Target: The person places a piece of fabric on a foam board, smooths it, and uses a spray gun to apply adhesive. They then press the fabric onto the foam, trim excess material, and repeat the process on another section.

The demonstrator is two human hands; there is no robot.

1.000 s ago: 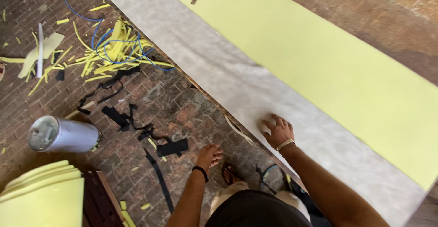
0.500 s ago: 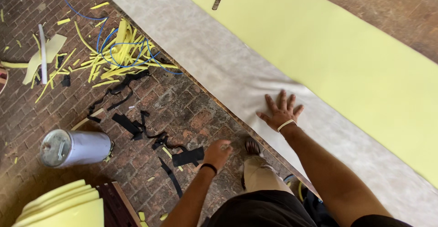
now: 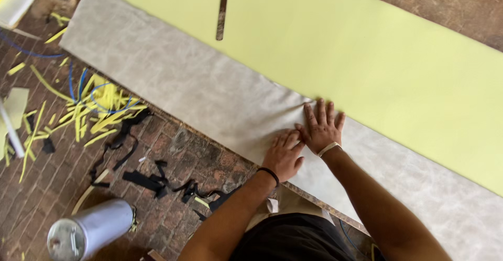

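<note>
Two hands lie flat, side by side, just right of the frame's centre. The left hand [image 3: 283, 155], a black band at its wrist, presses palm-down with fingers loosely spread and holds nothing. The right hand [image 3: 321, 128], a pale band at its wrist, is spread wide and also empty; its fingertips reach the edge of the yellow-green sheet [image 3: 367, 56]. Both rest on one grey mottled sheet [image 3: 173, 77] that runs diagonally from upper left to lower right, with the single yellow-green sheet lying over its upper side. One narrow metal strip [image 3: 223, 9] lies on the yellow-green sheet at top centre. On the brick floor [image 3: 47, 187] at left are many yellow offcuts [image 3: 99, 114], several black scraps [image 3: 146, 180], and one silvery cylindrical container [image 3: 89, 233] at lower left, its contents not visible.
</note>
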